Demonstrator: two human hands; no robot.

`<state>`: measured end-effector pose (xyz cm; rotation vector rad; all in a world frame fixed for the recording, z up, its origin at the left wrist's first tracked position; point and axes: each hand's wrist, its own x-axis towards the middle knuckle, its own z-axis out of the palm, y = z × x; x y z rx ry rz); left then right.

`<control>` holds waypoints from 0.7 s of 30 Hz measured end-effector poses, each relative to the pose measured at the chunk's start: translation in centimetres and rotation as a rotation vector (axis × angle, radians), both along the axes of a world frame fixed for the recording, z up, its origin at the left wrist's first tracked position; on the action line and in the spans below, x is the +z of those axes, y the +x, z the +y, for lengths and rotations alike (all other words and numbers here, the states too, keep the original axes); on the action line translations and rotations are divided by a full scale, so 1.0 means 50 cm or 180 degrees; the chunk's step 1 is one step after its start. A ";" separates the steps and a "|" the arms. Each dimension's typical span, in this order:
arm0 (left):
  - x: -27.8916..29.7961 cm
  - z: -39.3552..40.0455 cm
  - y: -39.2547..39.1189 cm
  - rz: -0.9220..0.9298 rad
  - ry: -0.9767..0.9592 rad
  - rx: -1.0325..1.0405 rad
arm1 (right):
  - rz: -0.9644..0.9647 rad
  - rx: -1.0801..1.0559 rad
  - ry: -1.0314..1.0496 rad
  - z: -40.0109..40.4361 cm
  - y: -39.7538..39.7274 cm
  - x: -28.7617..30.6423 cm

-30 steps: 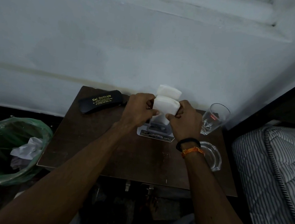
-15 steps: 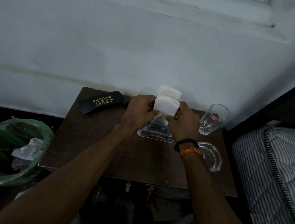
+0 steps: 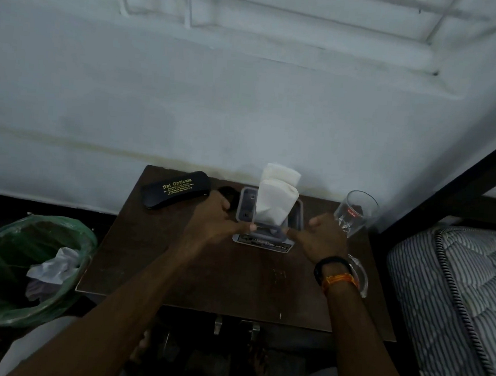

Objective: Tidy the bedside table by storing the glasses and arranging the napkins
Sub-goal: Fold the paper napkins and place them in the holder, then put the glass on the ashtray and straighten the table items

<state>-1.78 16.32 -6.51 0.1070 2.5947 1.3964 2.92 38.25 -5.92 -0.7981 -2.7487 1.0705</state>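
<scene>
A: How far along is the tidying looking?

B: Well along, I'd judge. The napkins point(image 3: 276, 194) are standing upright in the grey napkin holder point(image 3: 268, 216) at the centre of the frame, near the back edge of the counter point(image 3: 234, 275). The black glasses case point(image 3: 175, 192) is lying closed at the counter's upper left, so the glasses are probably inside it, though I cannot see them.

A: And the hands?

B: The left hand point(image 3: 211, 223) is sitting just left of the holder with its fingers relaxed and spread, one fingertip touching the holder's front edge and gripping nothing. The right hand point(image 3: 317, 237) is mirroring it on the right, loosely spread and holding nothing, a fingertip at the same front edge.

A: Anything left?

B: Perhaps squaring the holder. The drinking glass point(image 3: 356, 212) is standing right of the holder, a glass ashtray point(image 3: 360, 276) is peeking out behind the right wrist, and a green-lined bin point(image 3: 24, 262) with crumpled paper is sitting at lower left
</scene>
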 end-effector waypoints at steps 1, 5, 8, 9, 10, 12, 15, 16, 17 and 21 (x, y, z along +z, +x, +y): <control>-0.002 0.001 0.009 -0.0074 0.0094 0.0019 | -0.0076 -0.0010 -0.0013 -0.003 0.002 -0.004; 0.002 0.010 0.025 -0.0123 0.0237 0.0019 | -0.0144 -0.0013 -0.0119 -0.017 0.011 -0.011; 0.002 0.017 0.024 -0.0049 0.0143 0.0059 | -0.0071 -0.0023 -0.0070 -0.017 0.012 -0.012; 0.001 0.019 0.022 -0.0044 0.0140 0.0068 | -0.0045 -0.0041 -0.0098 -0.016 0.012 -0.011; 0.000 0.022 0.022 -0.0040 0.0136 0.0072 | -0.0019 -0.0056 -0.0126 -0.015 0.012 -0.009; -0.002 0.027 0.018 -0.0046 0.0145 0.0072 | -0.0003 -0.0101 -0.0148 -0.013 0.012 -0.005; -0.003 0.034 0.013 -0.0013 0.0100 0.0054 | 0.0039 -0.0178 -0.0134 -0.014 0.012 0.002; -0.003 0.036 0.011 0.0000 0.0075 0.0050 | 0.0058 -0.0198 -0.0127 -0.012 0.013 0.003; -0.003 0.038 0.009 0.0009 0.0062 0.0048 | 0.0081 -0.0215 -0.0121 -0.012 0.014 0.007; -0.006 0.043 0.005 0.0090 -0.0016 0.0059 | 0.0204 -0.0225 -0.0196 -0.013 0.016 0.014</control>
